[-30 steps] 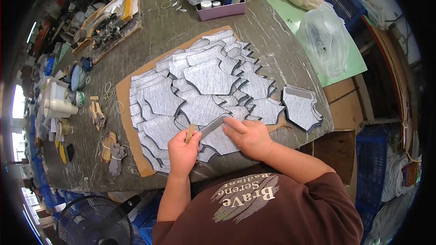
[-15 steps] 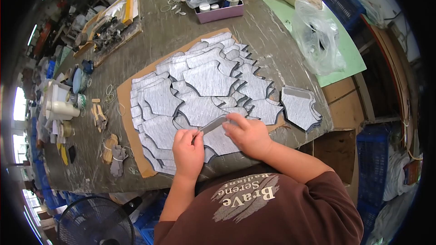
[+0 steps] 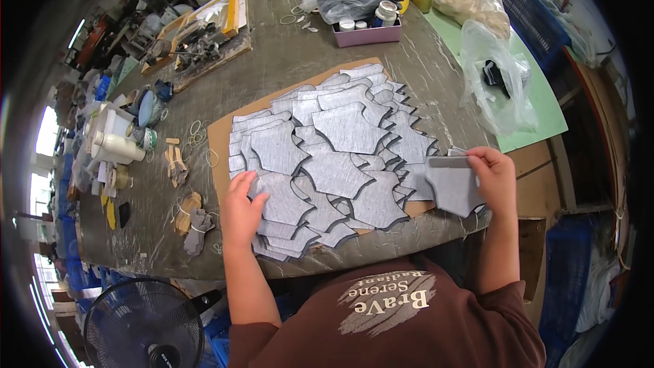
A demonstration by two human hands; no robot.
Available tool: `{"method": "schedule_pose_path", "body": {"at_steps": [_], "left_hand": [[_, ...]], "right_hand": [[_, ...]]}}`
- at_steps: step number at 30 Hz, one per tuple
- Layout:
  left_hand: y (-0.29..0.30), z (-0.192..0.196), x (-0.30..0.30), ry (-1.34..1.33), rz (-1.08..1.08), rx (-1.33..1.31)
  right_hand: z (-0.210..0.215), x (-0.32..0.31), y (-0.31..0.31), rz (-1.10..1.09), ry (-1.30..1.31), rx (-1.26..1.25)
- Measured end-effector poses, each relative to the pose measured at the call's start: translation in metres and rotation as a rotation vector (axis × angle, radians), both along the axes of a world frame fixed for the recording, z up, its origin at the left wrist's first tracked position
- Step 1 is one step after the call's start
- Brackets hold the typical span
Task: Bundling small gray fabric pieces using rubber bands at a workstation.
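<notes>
Right hand (image 3: 496,176) grips piece (image 3: 449,187); box (image 3: 368,37) (purple) holds jars (image 3: 386,11)

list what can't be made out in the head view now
Head view:
- What lies behind the gray piece in the right hand: covered by both
- Middle of the cardboard: under overlapping gray pieces
- Bottom of the fan: cut off by the lower edge
- Palm of the left hand: turned away
</notes>
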State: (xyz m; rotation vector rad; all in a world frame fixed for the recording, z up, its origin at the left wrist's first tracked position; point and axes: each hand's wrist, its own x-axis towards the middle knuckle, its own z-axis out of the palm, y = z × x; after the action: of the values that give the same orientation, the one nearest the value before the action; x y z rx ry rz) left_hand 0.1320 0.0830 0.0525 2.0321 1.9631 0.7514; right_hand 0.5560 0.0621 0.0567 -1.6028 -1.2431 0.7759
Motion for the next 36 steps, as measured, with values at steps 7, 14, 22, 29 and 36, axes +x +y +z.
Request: {"method": "schedule_pose_path", "body": {"at_steps": [7, 14, 22, 29, 36], "left_hand": [[0.003, -0.005, -0.004, -0.237, -0.036, -0.255], [-0.017, -0.007, 0.038, -0.684, -0.167, -0.476], [-0.032, -0.006, 0.084, -0.39, -0.403, -0.035], [-0.045, -0.01, 0.099, -0.094, -0.384, 0.176], [-0.053, -0.006, 0.105, -0.003, -0.404, 0.072]], "right_hand": [[-0.007, -0.011, 0.0, -0.089, -0.308, 0.221], [0.001, -0.117, -0.008, 0.562, -0.065, 0.156], [-0.002, -0.162, 0.004, 0.616, 0.104, 0.032], [0.006, -0.165, -0.007, 0.599, 0.2, -0.154], [0.005, -0.159, -0.015, 0.59, 0.186, -0.14]]}}
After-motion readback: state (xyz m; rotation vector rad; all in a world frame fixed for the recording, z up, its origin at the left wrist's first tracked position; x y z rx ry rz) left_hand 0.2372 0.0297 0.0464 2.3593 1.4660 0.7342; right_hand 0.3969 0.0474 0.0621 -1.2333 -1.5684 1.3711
